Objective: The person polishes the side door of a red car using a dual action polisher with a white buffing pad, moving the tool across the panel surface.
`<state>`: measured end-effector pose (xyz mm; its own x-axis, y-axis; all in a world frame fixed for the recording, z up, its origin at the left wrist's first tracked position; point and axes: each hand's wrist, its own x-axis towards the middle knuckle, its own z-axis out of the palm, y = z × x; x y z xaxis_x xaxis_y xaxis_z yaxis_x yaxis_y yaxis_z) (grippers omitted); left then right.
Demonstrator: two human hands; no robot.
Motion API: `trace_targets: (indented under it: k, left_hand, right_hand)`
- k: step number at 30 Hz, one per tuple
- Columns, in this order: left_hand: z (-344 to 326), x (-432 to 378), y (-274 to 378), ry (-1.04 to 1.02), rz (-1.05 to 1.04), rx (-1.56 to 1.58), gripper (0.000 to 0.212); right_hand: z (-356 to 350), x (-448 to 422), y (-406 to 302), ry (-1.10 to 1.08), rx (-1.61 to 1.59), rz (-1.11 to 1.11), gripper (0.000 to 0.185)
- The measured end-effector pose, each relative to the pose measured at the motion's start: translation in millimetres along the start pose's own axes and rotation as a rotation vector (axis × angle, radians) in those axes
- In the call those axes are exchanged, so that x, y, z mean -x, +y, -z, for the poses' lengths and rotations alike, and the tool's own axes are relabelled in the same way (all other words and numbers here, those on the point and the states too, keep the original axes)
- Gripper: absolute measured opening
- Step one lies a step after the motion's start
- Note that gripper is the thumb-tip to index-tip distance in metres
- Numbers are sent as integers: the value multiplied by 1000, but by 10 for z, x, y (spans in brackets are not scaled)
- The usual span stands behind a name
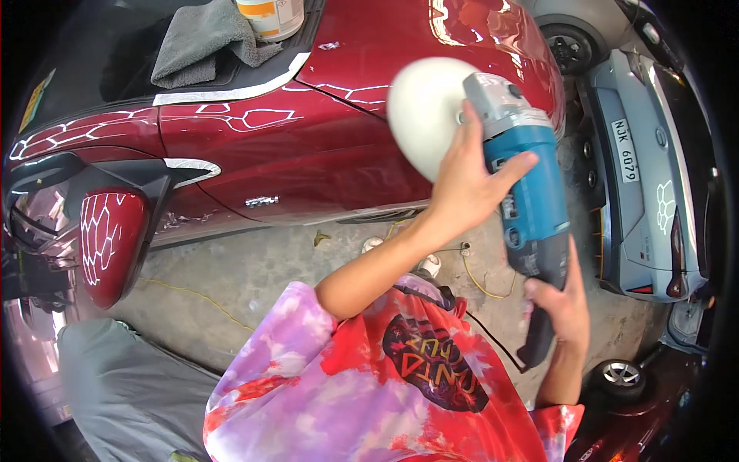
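Note:
A blue and black Makita rotary polisher (528,179) is held in front of me, with a round white polishing pad (424,115) on its metal head. My left hand (476,176) grips the polisher near the head, its thumb over the blue housing. Around the dark rear handle wraps my right hand (557,312). The pad overlaps the glossy red car body (346,138) in view; whether it touches the paint I cannot tell. White masking tape (236,92) edges the windshield base, where a grey microfiber towel (193,43) and a white and orange tub (271,20) rest.
A red side mirror (112,242) juts out at left, above grey fabric (127,387). A yellow cord (202,300) and a socket end (465,248) lie on the concrete floor (288,260). The polisher's black cable hangs by me. A light blue car (646,231) stands at right.

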<state>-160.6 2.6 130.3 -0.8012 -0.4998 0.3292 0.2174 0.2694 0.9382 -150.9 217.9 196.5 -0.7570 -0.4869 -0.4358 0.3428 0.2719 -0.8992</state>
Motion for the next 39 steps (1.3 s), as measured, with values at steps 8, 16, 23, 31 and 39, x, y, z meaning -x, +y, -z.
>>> trace_targets:
  k: [8,16,23,31,39]
  left_hand:
    - [557,37,270,209,77,395,94]
    - [927,283,502,258,146,481,95]
    - [102,135,111,97,24,156,100]
    - [561,206,155,56,53,8,97]
    - [1821,1203,379,502,118,-114,90]
  right_hand:
    - [-290,-171,-691,-190,182,28,94]
    - [-467,-219,-772,-390,246,67,103]
    - [68,74,-282,-98,208,33,96]
    - [-252,-46,69,-141,45,17,102]
    - [-1203,-300,198,-667,176,218,103]
